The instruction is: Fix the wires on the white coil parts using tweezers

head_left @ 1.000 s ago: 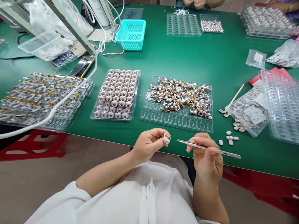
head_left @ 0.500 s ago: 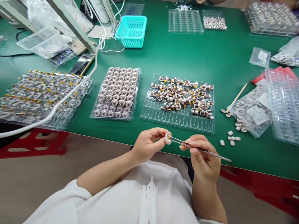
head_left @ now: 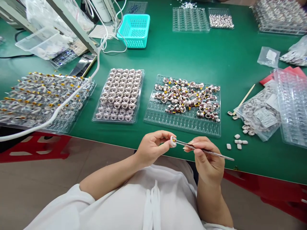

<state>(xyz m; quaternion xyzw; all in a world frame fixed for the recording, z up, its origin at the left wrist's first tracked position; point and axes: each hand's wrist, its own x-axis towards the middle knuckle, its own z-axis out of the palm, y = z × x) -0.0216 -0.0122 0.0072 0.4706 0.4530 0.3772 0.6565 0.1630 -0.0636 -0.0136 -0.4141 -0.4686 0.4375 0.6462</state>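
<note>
My left hand (head_left: 153, 147) pinches a small white ear-shaped part (head_left: 172, 141) between thumb and fingers, just over the near edge of the green table (head_left: 192, 57). My right hand (head_left: 208, 159) grips metal tweezers (head_left: 203, 150), and their tips touch that part. Straight ahead lies a clear tray (head_left: 182, 119) heaped with loose pinkish parts with yellow bits. To its left a second clear tray (head_left: 120, 95) holds neat rows of pinkish shells.
A stacked tray of white parts with yellow tabs (head_left: 43, 99) sits far left under a white cable (head_left: 72, 99). Bags of shells (head_left: 259, 116), loose white pieces (head_left: 237, 140), a wooden stick (head_left: 243, 99) and empty trays (head_left: 291, 105) lie right. A teal basket (head_left: 134, 30) stands behind.
My right hand has brought the tweezers leftward until the tips reach the part in my left hand. The left hand has hardly moved.
</note>
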